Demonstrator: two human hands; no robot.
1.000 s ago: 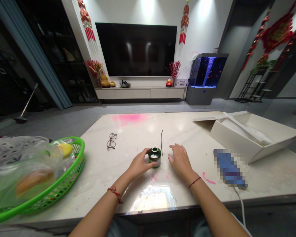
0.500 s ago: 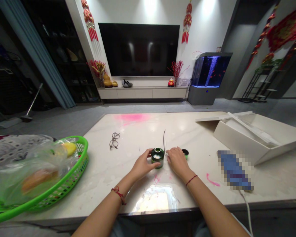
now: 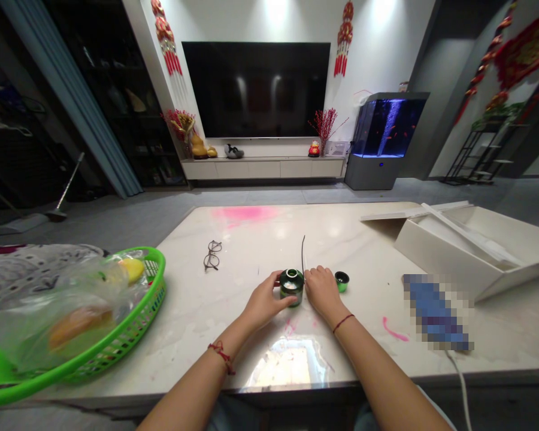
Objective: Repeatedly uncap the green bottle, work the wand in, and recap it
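Note:
My left hand (image 3: pixel 269 299) is wrapped round a small dark green glass bottle (image 3: pixel 291 288) that stands upright on the table. The bottle's neck is uncovered, with a pale ring at its mouth. Just to the right, my right hand (image 3: pixel 322 290) is closed, its fingertips at the lower end of a thin black stick (image 3: pixel 303 251), which bends slightly at its far end. The fingers seem to pinch the stick, though the contact is partly hidden. Beside the right hand, a green cap (image 3: pixel 342 281) with a dark inside lies with its hollow side up.
Eyeglasses (image 3: pixel 212 255) lie on the pale table (image 3: pixel 251 239). At the left stands a green basket (image 3: pixel 139 308) with bagged food. A white open box (image 3: pixel 458 257) and a blurred blue object (image 3: pixel 438 311) with a white cable are at the right.
My right hand has shifted slightly left, its fingers curling at the stick's lower end; more of the cap shows. The left hand keeps its hold on the bottle. The camera view has shifted slightly.

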